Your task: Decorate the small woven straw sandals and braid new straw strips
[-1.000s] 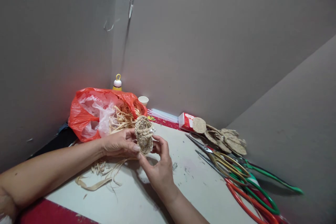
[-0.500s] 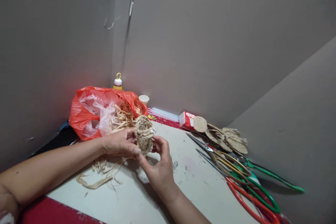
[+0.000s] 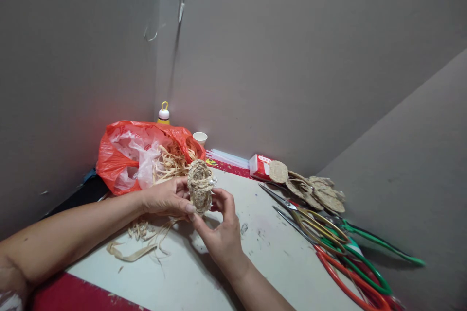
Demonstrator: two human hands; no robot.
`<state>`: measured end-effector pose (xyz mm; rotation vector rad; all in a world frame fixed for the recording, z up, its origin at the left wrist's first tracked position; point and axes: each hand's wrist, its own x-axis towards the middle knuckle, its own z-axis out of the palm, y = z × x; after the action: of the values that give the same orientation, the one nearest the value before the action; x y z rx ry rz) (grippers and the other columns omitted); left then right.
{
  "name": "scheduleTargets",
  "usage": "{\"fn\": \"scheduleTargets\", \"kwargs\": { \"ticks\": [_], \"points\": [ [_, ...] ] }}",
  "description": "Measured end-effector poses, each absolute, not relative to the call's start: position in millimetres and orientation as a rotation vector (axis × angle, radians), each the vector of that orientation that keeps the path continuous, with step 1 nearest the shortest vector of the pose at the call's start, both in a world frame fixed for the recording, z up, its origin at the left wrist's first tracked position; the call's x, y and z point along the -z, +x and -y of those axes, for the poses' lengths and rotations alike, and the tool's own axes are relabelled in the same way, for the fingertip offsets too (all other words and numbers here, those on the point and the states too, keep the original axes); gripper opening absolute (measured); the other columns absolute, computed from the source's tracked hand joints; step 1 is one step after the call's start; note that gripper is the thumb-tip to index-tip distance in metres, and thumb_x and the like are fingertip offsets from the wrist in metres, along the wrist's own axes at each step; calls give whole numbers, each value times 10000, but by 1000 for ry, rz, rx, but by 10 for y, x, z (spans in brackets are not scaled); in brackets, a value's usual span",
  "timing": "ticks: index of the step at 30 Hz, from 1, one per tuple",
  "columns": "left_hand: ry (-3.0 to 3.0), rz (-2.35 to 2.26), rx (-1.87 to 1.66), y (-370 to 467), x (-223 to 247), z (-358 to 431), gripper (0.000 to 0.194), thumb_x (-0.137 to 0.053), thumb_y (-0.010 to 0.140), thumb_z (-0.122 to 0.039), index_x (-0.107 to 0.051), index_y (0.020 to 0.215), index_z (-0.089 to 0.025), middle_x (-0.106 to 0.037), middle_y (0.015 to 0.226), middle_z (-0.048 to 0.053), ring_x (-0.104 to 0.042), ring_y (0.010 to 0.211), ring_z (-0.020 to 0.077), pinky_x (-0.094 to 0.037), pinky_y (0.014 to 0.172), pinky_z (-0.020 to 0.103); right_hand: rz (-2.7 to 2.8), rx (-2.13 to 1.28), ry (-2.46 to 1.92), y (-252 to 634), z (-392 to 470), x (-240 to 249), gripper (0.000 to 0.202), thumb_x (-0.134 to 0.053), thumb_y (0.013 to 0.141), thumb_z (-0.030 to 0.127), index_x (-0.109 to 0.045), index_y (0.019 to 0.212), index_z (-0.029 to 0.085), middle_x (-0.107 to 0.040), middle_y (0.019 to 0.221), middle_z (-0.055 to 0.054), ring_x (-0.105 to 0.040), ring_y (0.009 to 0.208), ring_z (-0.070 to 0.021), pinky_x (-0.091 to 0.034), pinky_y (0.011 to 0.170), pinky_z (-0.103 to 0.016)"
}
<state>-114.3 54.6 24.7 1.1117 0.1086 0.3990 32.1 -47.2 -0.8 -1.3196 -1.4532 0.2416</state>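
Observation:
A small woven straw piece, shaped like a slipper with an opening at its top and a clear shiny bit on its right side, is held upright above the white board. My left hand grips it from the left, thumb at its lower edge. From the right, my right hand pinches its lower part with thumb and fingers. Some fingertips are hidden behind the piece. Loose straw strips lie on the board below my left hand.
Behind my left hand sits a red plastic bag with straw in it, near a white cup and a bottle. At right lie scissors, green-handled pliers, woven pieces and a red box.

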Motion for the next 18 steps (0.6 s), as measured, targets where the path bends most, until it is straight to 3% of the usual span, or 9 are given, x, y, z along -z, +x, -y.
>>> {"fn": "scheduleTargets", "kwargs": {
  "ticks": [18],
  "points": [
    [1129,-176,-504,-1140,-269,-547,590,-806,642,-246,-553,1167,-155,-638,1094,128,-622,966,232,-485,783,320,1470,-249,-1313,310,456,-9,596,-680,744,283,-395,1265,232,-634,1074,-67,-632,913,-198,-537,771,-333]
  ]
}}
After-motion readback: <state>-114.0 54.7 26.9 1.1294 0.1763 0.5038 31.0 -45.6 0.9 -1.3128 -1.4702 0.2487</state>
